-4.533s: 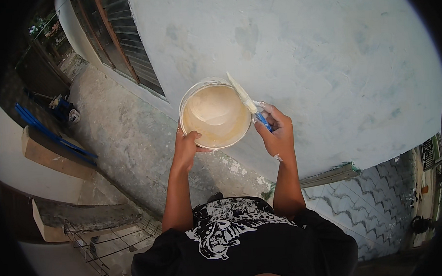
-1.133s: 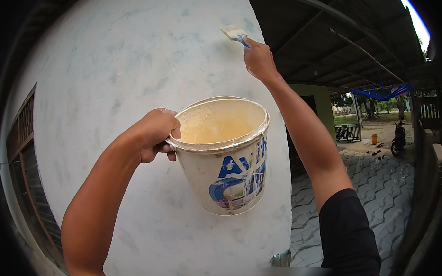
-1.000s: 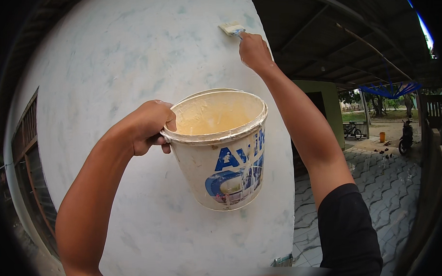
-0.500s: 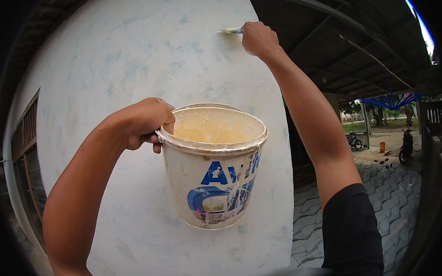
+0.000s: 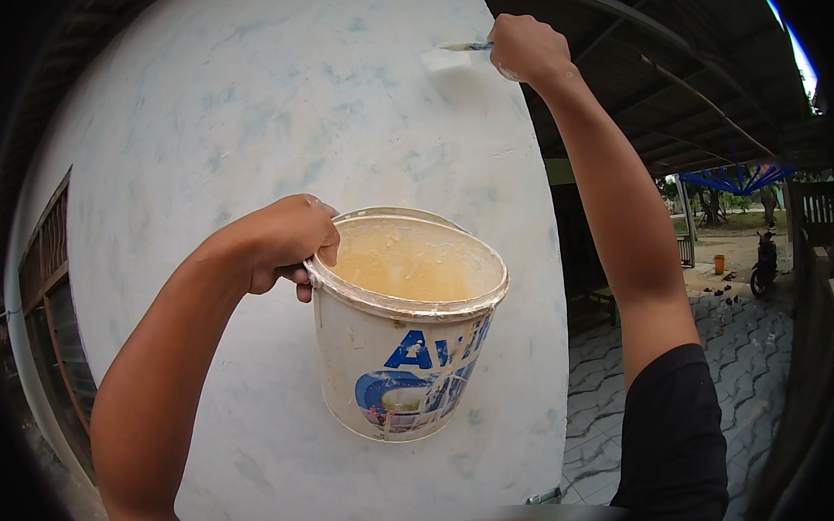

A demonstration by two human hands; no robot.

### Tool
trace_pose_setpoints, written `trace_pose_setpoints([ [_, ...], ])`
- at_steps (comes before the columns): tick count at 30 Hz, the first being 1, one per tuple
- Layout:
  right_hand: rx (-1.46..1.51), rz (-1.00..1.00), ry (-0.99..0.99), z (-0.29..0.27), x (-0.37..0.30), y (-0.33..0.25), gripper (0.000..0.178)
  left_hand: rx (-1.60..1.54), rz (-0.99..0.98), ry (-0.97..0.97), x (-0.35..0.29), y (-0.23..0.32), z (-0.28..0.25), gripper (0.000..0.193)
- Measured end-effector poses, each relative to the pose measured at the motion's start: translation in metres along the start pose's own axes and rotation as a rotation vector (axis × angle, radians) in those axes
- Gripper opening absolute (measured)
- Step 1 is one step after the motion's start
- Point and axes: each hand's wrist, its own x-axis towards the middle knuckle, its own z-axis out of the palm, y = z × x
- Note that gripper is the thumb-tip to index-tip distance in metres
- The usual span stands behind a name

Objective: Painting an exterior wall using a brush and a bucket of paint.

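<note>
My left hand grips the left rim of a white plastic bucket, thumb inside and fingers curled under the lip. The bucket hangs in front of a white wall, tilted so that its yellowish, splattered inside shows. Blue print and paint smears mark its outside; the bottom of the inside is hidden. High up near the wall's right edge, my right hand is closed around the handle of a paintbrush. Its thin tip points left, above a fresh white patch on the wall. Whether the tip touches the wall I cannot tell.
Bluish blotches spread over the wall. At the left is a brown-framed window. Beyond the wall's right edge lie a paved floor under a dark roof, a parked motorbike and an orange bucket.
My right hand with the paintbrush has moved up and right, and the brush now shows edge-on. A white patch is visible beneath it. The bucket tips slightly more toward the right.
</note>
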Motion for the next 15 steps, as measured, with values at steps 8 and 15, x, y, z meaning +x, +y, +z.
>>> trace_pose_setpoints([
  [8, 0.149, 0.003, 0.074, 0.108, -0.005, 0.033, 0.026, -0.037, 0.046, -0.048, -0.005, -0.018, -0.006, 0.044],
  [15, 0.099, -0.04, -0.237, 0.043, -0.046, -0.01, 0.023, -0.079, 0.088, -0.091, -0.002, -0.032, -0.013, 0.045],
])
